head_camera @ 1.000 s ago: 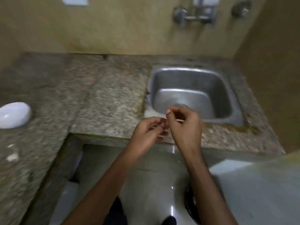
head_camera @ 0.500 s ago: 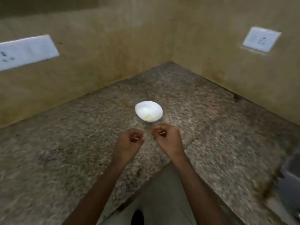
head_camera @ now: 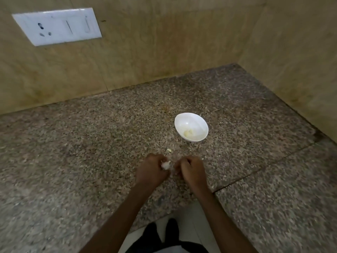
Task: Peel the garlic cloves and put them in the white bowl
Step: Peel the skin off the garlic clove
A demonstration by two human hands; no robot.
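Low in the centre of the frame, a person's left hand grips a white, papery garlic clove in curled fingers above a speckled granite counter. The right hand, just beside it, is also curled; whether it pinches anything cannot be told. The white bowl stands above them, right of centre, holding pale peeled cloves. A small scrap lies between bowl and hands. A switch plate is fixed to the wall, upper left.
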